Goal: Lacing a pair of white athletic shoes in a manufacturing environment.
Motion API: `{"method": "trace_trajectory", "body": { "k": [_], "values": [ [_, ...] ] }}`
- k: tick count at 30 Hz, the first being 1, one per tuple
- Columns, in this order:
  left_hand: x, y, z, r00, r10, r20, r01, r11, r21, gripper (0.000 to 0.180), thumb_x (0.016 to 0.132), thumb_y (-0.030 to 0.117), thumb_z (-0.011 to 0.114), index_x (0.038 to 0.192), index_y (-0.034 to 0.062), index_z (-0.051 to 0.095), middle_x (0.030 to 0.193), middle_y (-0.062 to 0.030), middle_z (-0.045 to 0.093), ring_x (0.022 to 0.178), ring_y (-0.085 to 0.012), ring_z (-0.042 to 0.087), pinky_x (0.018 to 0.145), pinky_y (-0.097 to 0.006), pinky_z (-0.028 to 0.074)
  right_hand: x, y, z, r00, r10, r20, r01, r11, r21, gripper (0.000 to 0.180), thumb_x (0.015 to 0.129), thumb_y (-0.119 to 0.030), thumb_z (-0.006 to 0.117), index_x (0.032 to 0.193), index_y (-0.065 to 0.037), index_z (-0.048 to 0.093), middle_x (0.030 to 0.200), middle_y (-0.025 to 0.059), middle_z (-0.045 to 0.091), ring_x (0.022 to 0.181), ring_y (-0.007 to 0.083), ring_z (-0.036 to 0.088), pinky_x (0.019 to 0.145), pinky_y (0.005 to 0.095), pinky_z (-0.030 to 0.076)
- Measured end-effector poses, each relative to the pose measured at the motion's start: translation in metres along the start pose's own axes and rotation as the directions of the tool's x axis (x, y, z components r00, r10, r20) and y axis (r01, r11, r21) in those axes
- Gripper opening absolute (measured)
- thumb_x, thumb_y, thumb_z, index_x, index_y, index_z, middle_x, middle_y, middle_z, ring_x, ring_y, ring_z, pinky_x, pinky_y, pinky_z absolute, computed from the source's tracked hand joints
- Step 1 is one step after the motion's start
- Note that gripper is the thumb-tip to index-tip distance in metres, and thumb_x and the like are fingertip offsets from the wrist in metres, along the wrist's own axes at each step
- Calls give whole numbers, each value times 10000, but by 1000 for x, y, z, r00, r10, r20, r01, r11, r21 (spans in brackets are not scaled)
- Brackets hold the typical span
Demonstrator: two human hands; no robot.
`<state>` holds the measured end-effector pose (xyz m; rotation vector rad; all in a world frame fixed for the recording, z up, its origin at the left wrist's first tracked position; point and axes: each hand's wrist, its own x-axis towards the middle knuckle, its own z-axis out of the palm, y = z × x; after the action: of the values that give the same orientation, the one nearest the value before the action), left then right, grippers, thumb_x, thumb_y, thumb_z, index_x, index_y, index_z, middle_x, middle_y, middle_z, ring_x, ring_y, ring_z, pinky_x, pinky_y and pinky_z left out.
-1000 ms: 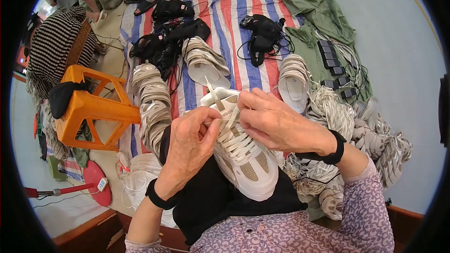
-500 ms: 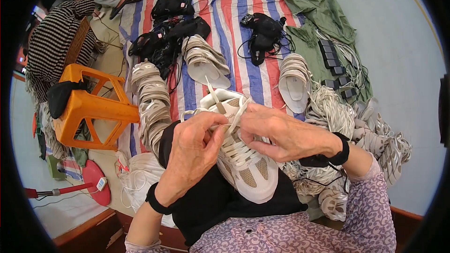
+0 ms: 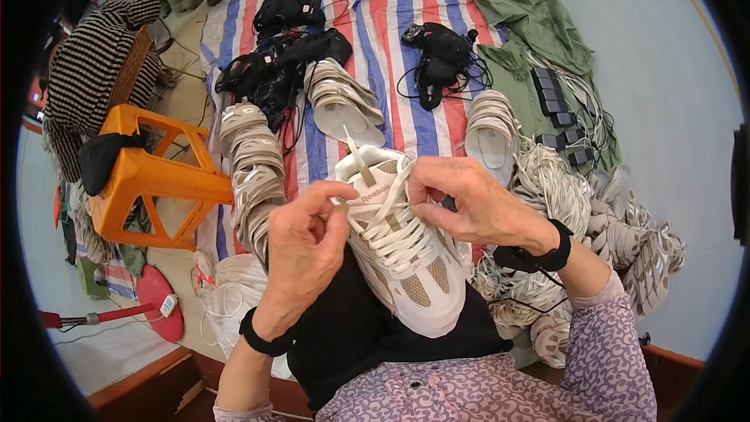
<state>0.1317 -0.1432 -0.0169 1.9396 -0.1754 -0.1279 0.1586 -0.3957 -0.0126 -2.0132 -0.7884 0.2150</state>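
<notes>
A white and beige sneaker [image 3: 426, 309] lies on the black cloth [image 3: 336, 344] over my lap, its toe toward me and its tongue at the far end. White shoelaces [image 3: 394, 244] run in crossed rows up its front. At the top of the lacing, my left hand [image 3: 308, 246] pinches a lace end between thumb and forefinger. My right hand [image 3: 476, 202] grips lace on the other side of the tongue, fingers curled. Between both hands a strand stretches across the sneaker. Each wrist wears a black band.
Stacked shoe uppers [image 3: 254, 168] stand left of the sneaker, with more uppers [image 3: 492, 133] right of it. Bundled laces [image 3: 555, 187] lie at the right. An orange stool [image 3: 148, 187] is at the left. Black strapped devices [image 3: 445, 55] rest on the striped sheet [image 3: 375, 23].
My hands have moved apart, left hand leftward and right hand slightly rightward, drawing the lace out between them. At the far left, another person's legs have shifted.
</notes>
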Motion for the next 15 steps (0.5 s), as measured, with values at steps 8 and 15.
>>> {"method": "trace_trajectory", "body": {
  "k": [8, 15],
  "values": [
    [-5, -5, -22, 990, -140, 27, 141, 988, -62, 91, 944, 9, 621, 985, -7, 701, 679, 75, 534, 576, 14, 427, 519, -183, 330, -3, 5, -2, 984, 49, -169, -36, 996, 83, 157, 838, 60, 675, 984, 9, 654, 900, 75, 609, 798, 222, 609, 694, 328, 477],
    [-9, 11, -58, 940, -200, 277, 154, 971, 181, 193, 941, 130, 672, 809, -6, 710, 629, 49, 544, 570, -12, 456, 519, -208, 352, 5, 3, 14, 975, -185, -124, 158, 967, -198, 140, 872, 44, 675, 993, 15, 610, 1023, 123, 548, 807, 288, 614, 692, 377, 494]
  ]
}}
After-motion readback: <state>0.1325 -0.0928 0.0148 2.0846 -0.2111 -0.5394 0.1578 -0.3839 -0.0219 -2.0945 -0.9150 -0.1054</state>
